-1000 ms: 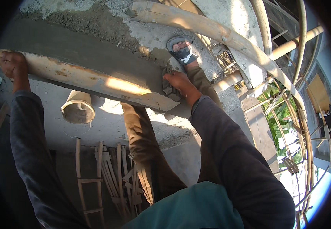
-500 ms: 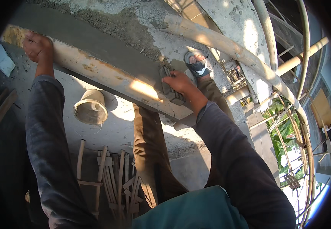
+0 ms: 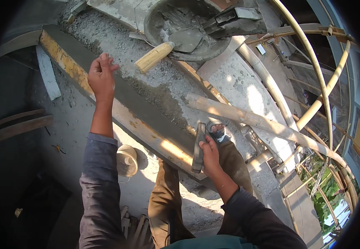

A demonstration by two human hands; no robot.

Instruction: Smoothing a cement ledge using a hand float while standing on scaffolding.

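Note:
My right hand [image 3: 211, 155] grips a grey hand float [image 3: 198, 151], turned up on its narrow side over the near end of the plastered ledge. My left hand [image 3: 102, 79] is raised over the ledge's far left part, fingers loosely curled and slightly apart, with nothing visible in them. A long yellowish board [image 3: 124, 117] runs along the edge of a strip of smooth grey mortar [image 3: 146, 120]. Beyond the strip, a trowel's blade [image 3: 186, 40] lies in a round black pan [image 3: 155, 29] of mortar, its wooden handle [image 3: 155, 57] over the rim.
A black-handled tool [image 3: 229, 18] rests across the pan's right side. Below the board stands a small bucket [image 3: 127, 161]. A thick bamboo pole [image 3: 246, 115] slants across at right, near my sandalled foot [image 3: 219, 132]. More bamboo scaffolding [image 3: 325, 89] stands farther right.
My left hand has let go of the board and risen to the right over the mortar strip. My right hand has tipped up the float. The view has shifted, bringing the mortar pan and trowel into sight.

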